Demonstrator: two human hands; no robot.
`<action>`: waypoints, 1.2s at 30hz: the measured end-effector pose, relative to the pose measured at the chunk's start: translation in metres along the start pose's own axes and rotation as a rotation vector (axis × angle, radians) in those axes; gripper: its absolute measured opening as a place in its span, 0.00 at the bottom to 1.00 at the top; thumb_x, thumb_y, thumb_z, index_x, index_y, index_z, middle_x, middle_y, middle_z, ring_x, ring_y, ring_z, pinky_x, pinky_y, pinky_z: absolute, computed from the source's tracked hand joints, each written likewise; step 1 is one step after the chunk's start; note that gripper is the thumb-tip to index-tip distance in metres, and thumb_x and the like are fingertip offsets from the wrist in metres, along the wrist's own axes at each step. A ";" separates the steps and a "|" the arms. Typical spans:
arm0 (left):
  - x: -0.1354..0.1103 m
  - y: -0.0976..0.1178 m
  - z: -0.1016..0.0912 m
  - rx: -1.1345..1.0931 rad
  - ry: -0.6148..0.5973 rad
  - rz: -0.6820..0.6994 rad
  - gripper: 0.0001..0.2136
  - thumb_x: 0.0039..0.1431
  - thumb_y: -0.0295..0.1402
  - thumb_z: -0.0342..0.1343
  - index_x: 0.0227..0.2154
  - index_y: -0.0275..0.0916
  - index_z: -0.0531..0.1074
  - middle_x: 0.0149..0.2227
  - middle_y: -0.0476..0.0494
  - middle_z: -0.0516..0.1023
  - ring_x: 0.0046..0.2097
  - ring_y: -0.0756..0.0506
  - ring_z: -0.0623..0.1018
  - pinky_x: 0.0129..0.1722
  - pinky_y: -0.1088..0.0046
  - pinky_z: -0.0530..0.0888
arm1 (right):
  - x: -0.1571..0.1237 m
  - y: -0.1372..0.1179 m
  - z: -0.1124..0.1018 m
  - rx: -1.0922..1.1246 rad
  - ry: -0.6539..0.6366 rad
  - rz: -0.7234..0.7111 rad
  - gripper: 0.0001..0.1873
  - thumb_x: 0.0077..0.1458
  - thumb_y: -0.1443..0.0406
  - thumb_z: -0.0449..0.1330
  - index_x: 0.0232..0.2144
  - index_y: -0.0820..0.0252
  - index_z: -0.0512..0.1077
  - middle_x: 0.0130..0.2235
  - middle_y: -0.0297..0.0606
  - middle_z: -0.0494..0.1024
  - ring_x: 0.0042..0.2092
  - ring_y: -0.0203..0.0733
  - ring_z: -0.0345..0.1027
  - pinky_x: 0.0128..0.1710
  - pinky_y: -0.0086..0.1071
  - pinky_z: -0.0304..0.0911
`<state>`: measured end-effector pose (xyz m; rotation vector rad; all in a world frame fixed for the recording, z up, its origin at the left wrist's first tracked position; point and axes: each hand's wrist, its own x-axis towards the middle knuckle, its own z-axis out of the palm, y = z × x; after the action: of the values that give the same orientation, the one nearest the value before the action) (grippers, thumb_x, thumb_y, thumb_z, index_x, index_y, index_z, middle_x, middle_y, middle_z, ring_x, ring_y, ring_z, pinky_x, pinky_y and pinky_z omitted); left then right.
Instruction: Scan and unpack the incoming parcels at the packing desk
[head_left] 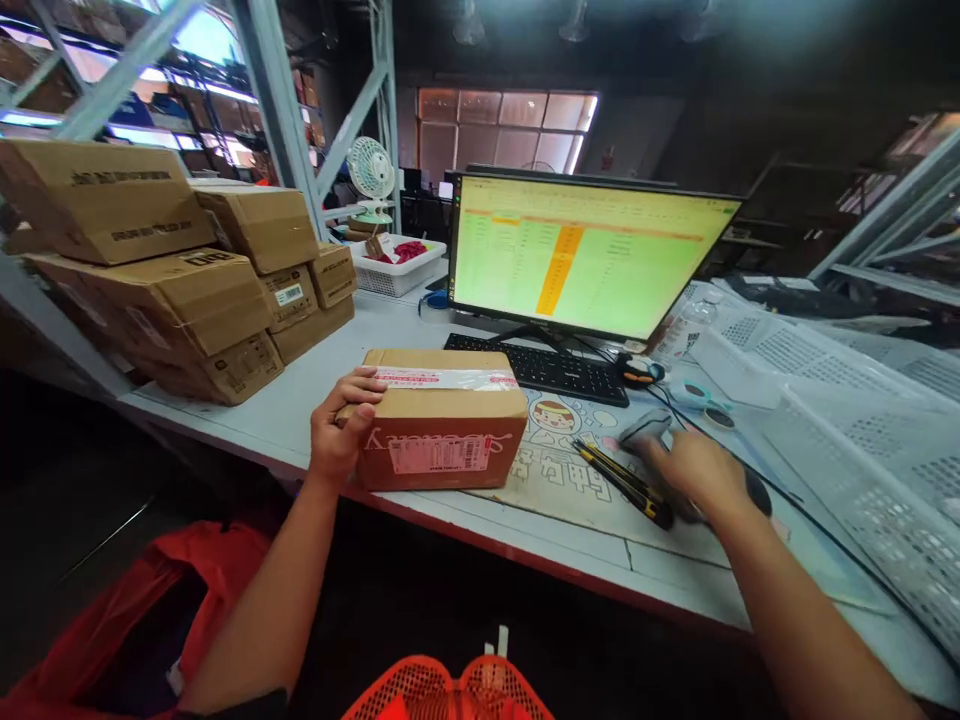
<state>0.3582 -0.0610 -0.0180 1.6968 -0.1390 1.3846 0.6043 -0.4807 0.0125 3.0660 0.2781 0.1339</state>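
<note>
A taped brown cardboard box (442,420) with a printed label on its front side sits near the desk's front edge. My left hand (345,425) grips its left end, with the fingers over the top edge and the thumb bent at the side. My right hand (694,470) is smeared by motion at a grey and black device (646,430) that looks like a barcode scanner. Its fingers are blurred, so whether they hold the device is unclear. Just left of this hand, black and yellow utility knives (626,485) lie on a printed desk mat (555,485).
A monitor (585,255) stands behind a black keyboard (540,370). Cardboard boxes (157,290) are stacked at the left. White perforated baskets (862,440) fill the right side. A white basket (397,270) and a fan (371,170) stand further back. A red bag (217,550) hangs below left.
</note>
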 end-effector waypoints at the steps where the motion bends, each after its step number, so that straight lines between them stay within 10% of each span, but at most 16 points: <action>1: -0.001 0.000 0.001 -0.004 0.017 0.010 0.11 0.66 0.44 0.61 0.34 0.42 0.79 0.41 0.43 0.83 0.56 0.37 0.78 0.63 0.48 0.70 | 0.008 -0.007 -0.006 0.033 0.079 -0.085 0.27 0.66 0.53 0.48 0.46 0.68 0.78 0.50 0.62 0.79 0.51 0.63 0.74 0.49 0.48 0.68; 10: -0.002 -0.004 0.002 0.029 0.034 0.021 0.12 0.65 0.46 0.60 0.33 0.43 0.78 0.39 0.43 0.83 0.55 0.36 0.79 0.63 0.46 0.71 | 0.095 -0.076 0.010 0.097 -0.064 -0.405 0.12 0.61 0.66 0.55 0.35 0.63 0.79 0.45 0.47 0.83 0.48 0.46 0.74 0.46 0.30 0.62; 23: -0.002 -0.001 0.001 0.018 -0.002 0.001 0.12 0.66 0.45 0.59 0.34 0.42 0.77 0.40 0.41 0.82 0.56 0.36 0.78 0.62 0.48 0.71 | 0.098 -0.090 -0.002 0.130 -0.048 -0.397 0.14 0.64 0.61 0.55 0.38 0.63 0.78 0.43 0.47 0.83 0.45 0.45 0.74 0.44 0.33 0.63; 29: -0.005 0.002 0.000 0.000 -0.035 0.012 0.09 0.67 0.41 0.59 0.35 0.42 0.77 0.41 0.42 0.82 0.57 0.38 0.77 0.61 0.51 0.72 | 0.045 0.020 -0.017 0.221 0.210 -0.202 0.24 0.64 0.56 0.49 0.51 0.64 0.73 0.55 0.54 0.78 0.57 0.55 0.71 0.58 0.41 0.62; 36: -0.008 0.001 0.002 0.015 -0.001 -0.004 0.11 0.67 0.43 0.59 0.34 0.43 0.78 0.42 0.42 0.83 0.58 0.36 0.77 0.65 0.47 0.68 | 0.000 0.147 0.058 0.343 0.172 0.007 0.36 0.54 0.45 0.50 0.56 0.62 0.66 0.61 0.63 0.71 0.64 0.67 0.65 0.65 0.52 0.59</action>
<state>0.3561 -0.0666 -0.0243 1.7096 -0.1260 1.3856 0.6354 -0.6284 -0.0350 3.4006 0.3301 0.3901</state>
